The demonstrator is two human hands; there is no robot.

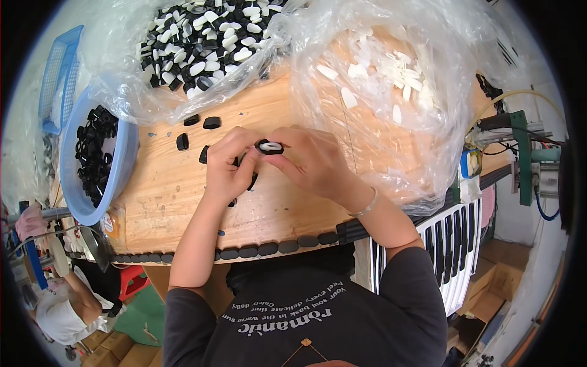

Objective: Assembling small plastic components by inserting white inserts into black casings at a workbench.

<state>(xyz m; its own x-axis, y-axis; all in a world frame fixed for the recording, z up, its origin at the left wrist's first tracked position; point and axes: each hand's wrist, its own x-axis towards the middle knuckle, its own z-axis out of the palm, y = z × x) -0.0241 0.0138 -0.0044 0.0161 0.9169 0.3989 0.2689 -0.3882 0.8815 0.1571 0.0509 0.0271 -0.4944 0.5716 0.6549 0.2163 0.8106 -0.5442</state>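
Over the middle of the wooden table, a small black oval piece with a white inset [269, 147] is pinched between both hands. My left hand [231, 164] has its fingertips at the piece's left end. From the other side, the thumb and fingers of my right hand [310, 160] close on its right end. Several loose black oval pieces lie around my left hand, among them a black piece [211, 122] beyond it and another black piece [182, 141] to its left. A few more are partly covered by my fingers.
A blue tub [127, 156] of black pieces stands at left. Behind, a clear plastic bag [165, 113] holds black and white pieces; a second bag [379, 156] at right holds white ovals. Black pieces [268, 249] line the front edge. Another person [67, 306] is at lower left.
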